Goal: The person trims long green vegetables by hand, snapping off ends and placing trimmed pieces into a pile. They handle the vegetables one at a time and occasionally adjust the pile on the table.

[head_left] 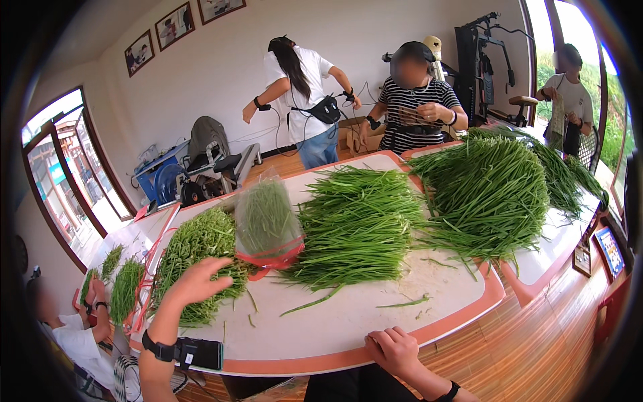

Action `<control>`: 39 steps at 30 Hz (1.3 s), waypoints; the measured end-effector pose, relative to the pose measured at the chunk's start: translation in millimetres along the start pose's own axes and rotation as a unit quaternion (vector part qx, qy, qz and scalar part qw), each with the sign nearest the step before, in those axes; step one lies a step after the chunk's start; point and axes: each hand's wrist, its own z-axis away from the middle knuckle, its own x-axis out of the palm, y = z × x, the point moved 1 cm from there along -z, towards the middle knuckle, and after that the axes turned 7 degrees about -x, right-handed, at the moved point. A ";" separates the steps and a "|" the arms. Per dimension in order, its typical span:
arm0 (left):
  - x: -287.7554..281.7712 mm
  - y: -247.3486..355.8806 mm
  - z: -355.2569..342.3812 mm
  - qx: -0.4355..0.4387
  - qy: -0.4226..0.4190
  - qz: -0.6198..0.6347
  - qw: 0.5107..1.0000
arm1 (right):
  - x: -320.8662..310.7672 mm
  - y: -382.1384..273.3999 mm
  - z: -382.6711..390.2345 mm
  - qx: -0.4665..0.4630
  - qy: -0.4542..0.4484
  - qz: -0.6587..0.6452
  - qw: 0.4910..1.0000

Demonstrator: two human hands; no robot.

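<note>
We count two bare hands at the near side of the white table (321, 340), which has an orange-pink border. Our left hand (201, 281) is over the near part of the left heap of greens (194, 251), fingers spread apart with nothing between them; we cannot tell whether they touch the stalks. Our right hand (395, 350) is at the table's near edge, fingers curled in; we cannot tell whether they close on anything. One black phone (201, 353) sits at the left wrist. One clear bag (266, 218) with a red edge, holding green stalks, lies between the left heap and the middle heap of long green stalks (358, 228). A third large heap, the right heap (485, 194), lies beyond that, and we make out three small bunches (127, 289) at the far left. Two longer loose stalks (311, 301) lie in front of the middle heap. Around us are four other people (308, 87), and three framed pictures (175, 27) hang on the back wall (234, 74).
</note>
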 end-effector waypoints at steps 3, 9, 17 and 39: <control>24.6 35.4 20.6 0.063 -0.142 0.075 0.985 | 0.3 1.2 1.4 -0.003 0.008 0.015 1.000; 62.1 77.7 69.9 0.071 -0.228 0.056 0.969 | 4.9 -0.1 1.9 -0.010 0.021 0.011 1.000; 130.4 68.5 99.4 0.051 -0.070 0.224 0.971 | 5.9 -0.3 5.9 0.000 0.014 0.042 0.999; 193.6 21.9 97.2 -0.104 0.118 0.553 0.818 | -3.3 5.3 3.0 0.075 -0.081 -0.141 0.984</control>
